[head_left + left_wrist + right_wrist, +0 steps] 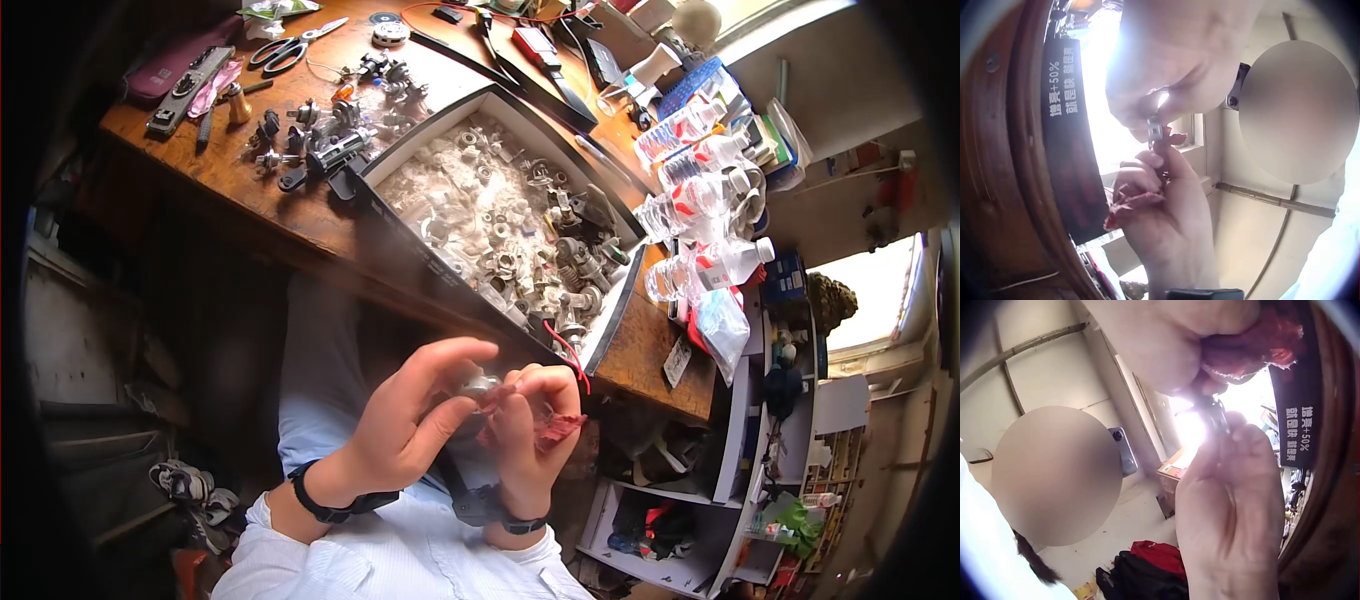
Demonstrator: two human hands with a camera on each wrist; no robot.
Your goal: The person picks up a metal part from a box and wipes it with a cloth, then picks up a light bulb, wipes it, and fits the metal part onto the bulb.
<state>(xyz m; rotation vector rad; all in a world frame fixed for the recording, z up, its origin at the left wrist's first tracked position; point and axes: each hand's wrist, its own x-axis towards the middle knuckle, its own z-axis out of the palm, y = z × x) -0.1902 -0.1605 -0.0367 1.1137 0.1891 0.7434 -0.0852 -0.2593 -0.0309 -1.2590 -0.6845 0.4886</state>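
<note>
In the head view my left hand (405,412) pinches a small bulb with a silvery metal base (480,384) between thumb and fingers, in front of the table edge. Close beside it, my right hand (528,430) grips a crumpled red rag (560,430), its fingertips right at the bulb. The left wrist view shows the bulb's metal base (1155,130) between the two hands, with a fold of the rag (1138,206) hanging over the right palm. Fingers hide most of the bulb. A shallow black-sided box (400,232) of dusty bulbs and fittings stands just beyond both hands.
Several bulb sockets (335,150) lie left of the box on the wooden table (270,205). Scissors (290,52) and a grey tool (190,90) are farther back. Plastic bottles (700,200) line the right side. A red wire (568,350) hangs over the box's near corner.
</note>
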